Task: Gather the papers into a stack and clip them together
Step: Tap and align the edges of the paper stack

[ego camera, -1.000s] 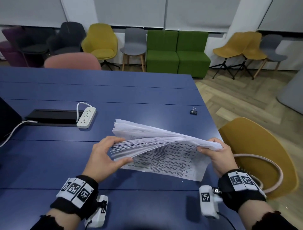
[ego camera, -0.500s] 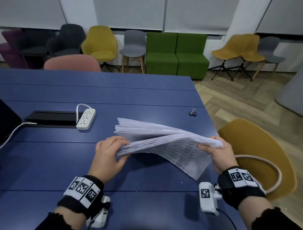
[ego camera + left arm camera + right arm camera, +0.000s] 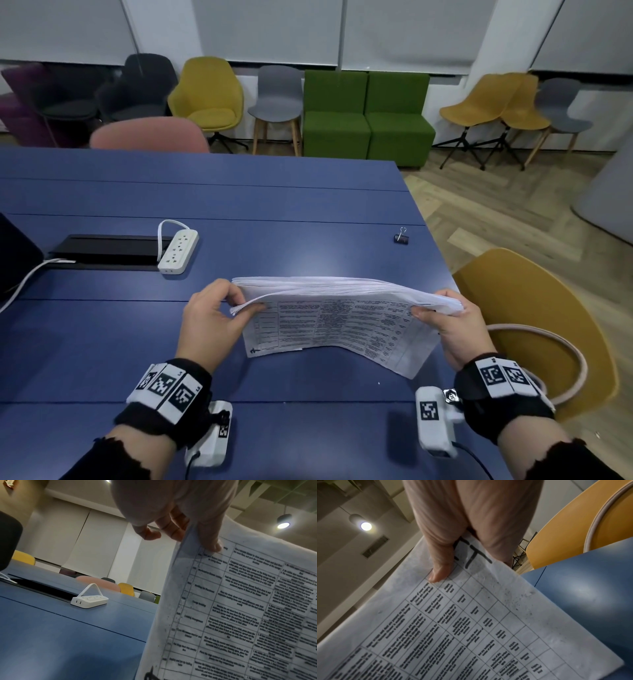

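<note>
Above the table: the papers (image 3: pixel 346 291) were held up off the blue table (image 3: pixel 239 205), near its right edge, one hand at each short end.
Done so far: the sheets looked gathered into one thick bundle, though the edges at the left end were fanned and uneven, and the lowest printed sheet (image 3: pixel 339 329) hung down toward the person.
Left to do: by my reading, squaring the edges and then fetching the clip; nothing was clipped yet.
Binder clip: the small black binder clip (image 3: pixel 401 237) lay untouched on the table, well apart from the bundle, farther away and to the right.
Left hand: the left hand (image 3: pixel 209 318) pinched the left end of the papers, thumb under on the printed side, fingers curled over the top edge; the left wrist view showed the thumb tip (image 3: pixel 212 547) pressed on the sheet.
Right hand: the right hand (image 3: pixel 452 325) gripped the right end, thumb (image 3: pixel 440 566) on the printed face, fingers wrapped behind the bundle.
Pose: both wrists were level, palms turned inward, forearms reaching forward over the near table edge.
Nearby: a white power strip (image 3: pixel 178 251) lay to the left, clear of the work.
</note>
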{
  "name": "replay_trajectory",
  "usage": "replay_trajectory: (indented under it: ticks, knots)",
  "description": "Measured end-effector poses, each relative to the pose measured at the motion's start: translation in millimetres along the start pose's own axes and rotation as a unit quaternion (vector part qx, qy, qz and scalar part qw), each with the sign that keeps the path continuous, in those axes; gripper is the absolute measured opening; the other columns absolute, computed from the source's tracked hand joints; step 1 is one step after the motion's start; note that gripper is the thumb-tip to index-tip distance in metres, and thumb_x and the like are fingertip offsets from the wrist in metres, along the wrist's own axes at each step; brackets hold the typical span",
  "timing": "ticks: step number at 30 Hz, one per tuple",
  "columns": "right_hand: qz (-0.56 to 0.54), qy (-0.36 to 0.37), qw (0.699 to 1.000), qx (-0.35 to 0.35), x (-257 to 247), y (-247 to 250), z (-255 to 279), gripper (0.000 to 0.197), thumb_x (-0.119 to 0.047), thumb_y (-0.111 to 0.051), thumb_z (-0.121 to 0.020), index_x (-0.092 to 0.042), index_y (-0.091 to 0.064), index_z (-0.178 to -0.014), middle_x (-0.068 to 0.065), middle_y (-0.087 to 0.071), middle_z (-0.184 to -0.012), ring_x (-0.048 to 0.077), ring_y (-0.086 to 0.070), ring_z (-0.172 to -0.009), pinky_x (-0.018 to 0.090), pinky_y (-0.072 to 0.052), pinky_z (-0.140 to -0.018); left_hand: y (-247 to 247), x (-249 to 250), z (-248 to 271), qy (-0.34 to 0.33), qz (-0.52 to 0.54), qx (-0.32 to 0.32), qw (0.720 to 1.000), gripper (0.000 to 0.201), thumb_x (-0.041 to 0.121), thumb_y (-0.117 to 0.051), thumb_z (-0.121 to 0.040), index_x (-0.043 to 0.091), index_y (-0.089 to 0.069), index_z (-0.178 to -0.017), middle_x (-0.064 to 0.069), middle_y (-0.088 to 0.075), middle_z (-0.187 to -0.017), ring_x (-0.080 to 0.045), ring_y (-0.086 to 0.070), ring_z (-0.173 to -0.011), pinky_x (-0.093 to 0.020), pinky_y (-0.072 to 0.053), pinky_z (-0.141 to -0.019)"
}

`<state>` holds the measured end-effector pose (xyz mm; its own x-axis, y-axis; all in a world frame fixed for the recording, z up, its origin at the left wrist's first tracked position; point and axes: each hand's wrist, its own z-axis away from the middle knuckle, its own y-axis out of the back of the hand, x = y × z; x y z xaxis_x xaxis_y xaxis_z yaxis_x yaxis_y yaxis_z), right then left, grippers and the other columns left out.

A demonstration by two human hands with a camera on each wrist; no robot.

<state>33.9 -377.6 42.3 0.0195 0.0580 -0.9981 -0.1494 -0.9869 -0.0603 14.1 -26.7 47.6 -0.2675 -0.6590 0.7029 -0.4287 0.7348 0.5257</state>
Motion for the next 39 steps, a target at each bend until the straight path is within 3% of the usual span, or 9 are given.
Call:
replay_trajectory:
  ticks: [4,8,12,21,27,29,32,36,39]
  knots:
    - [-0.008,-0.006,1.000,-0.002,-2,-1,2,0.047,-0.031,-0.089,-0.035,-0.012,-0.057,-0.065,0.005,-0.063,-0.064,0.019,-0.059,-0.067,0.029,-0.047,-0.067,-1,1,-1,0.001,0.053,-0.046,0.998,0.043,0.010,-0.081,-0.075,0.022,-0.041,-0.064,0.001,-0.058,-0.078,-0.015,-0.052,-0.069,-0.014,-0.042,-0.070]
    - [0.009,-0.008,1.000,-0.004,-2,1,2,0.060,-0.041,-0.091,-0.031,-0.010,-0.055,-0.067,0.004,-0.062,-0.065,0.017,-0.059,-0.068,0.026,-0.047,-0.064,0,-3,-5,0.005,0.042,-0.108,0.993,0.040,0.017,-0.074,-0.082,0.022,-0.036,-0.069,0.002,-0.051,-0.073,-0.014,-0.045,-0.064,-0.023,-0.039,-0.064]
    - [0.007,-0.016,1.000,-0.001,1,4,-2,0.029,0.008,-0.077,-0.061,-0.009,-0.053,-0.066,0.006,-0.061,-0.065,0.025,-0.055,-0.075,0.037,-0.041,-0.074,1,-2,-9,0.038,0.044,-0.136,0.989,0.039,0.017,-0.076,-0.081,0.025,-0.040,-0.069,0.010,-0.042,-0.062,-0.006,-0.039,-0.058,-0.015,-0.034,-0.056]
    - [0.020,-0.016,1.000,-0.006,-3,3,-1,0.072,-0.049,-0.091,-0.021,-0.008,-0.056,-0.069,0.008,-0.063,-0.069,0.023,-0.059,-0.074,0.033,-0.046,-0.069,9,-14,-15,0.055,0.061,-0.180,0.980,0.041,0.018,-0.081,-0.075,0.020,-0.042,-0.065,0.013,-0.043,-0.057,-0.005,-0.034,-0.054,-0.023,-0.033,-0.055]
    - [0.016,-0.022,1.000,-0.001,-2,2,-2,0.068,-0.050,-0.091,-0.020,-0.013,-0.057,-0.065,0.005,-0.065,-0.067,0.024,-0.059,-0.075,0.034,-0.046,-0.070,6,-14,-19,0.081,0.116,-0.158,0.977,0.039,0.006,-0.084,-0.071,0.020,-0.047,-0.068,0.014,-0.046,-0.056,-0.004,-0.035,-0.053,-0.021,-0.035,-0.055]
    - [0.016,-0.024,1.000,0.004,-2,2,-2,0.056,-0.042,-0.092,-0.031,-0.014,-0.057,-0.065,0.006,-0.064,-0.069,0.024,-0.059,-0.075,0.035,-0.046,-0.070,5,-12,-20,0.084,0.124,-0.147,0.978,0.033,0.004,-0.083,-0.070,0.022,-0.055,-0.071,0.014,-0.048,-0.056,-0.004,-0.037,-0.053,-0.019,-0.035,-0.056]
    - [0.013,-0.019,1.000,0.008,-2,1,-2,0.028,0.002,-0.080,-0.063,-0.011,-0.055,-0.066,0.011,-0.061,-0.071,0.026,-0.056,-0.077,0.038,-0.043,-0.073,5,-10,-21,0.097,0.128,-0.090,0.983,0.025,0.002,-0.083,-0.070,0.015,-0.061,-0.068,0.016,-0.053,-0.055,-0.001,-0.042,-0.052,-0.013,-0.037,-0.055]
    - [0.032,-0.021,0.999,0.017,-1,1,-3,0.030,0.013,-0.072,-0.068,-0.009,-0.053,-0.066,0.007,-0.061,-0.067,0.025,-0.056,-0.075,0.032,-0.044,-0.068,6,-7,-20,0.120,0.138,-0.032,0.983,0.020,0.001,-0.082,-0.071,0.010,-0.064,-0.068,0.014,-0.063,-0.062,0.004,-0.050,-0.054,-0.009,-0.040,-0.061]
    - [0.027,-0.026,0.999,0.013,0,2,-2,0.030,0.015,-0.071,-0.068,-0.008,-0.052,-0.066,0.006,-0.060,-0.066,0.023,-0.056,-0.072,0.030,-0.045,-0.066,3,-10,-19,0.151,0.151,-0.036,0.976,0.032,0.001,-0.081,-0.072,0.022,-0.056,-0.076,0.006,-0.062,-0.096,0.006,-0.058,-0.086,-0.023,-0.044,-0.084]
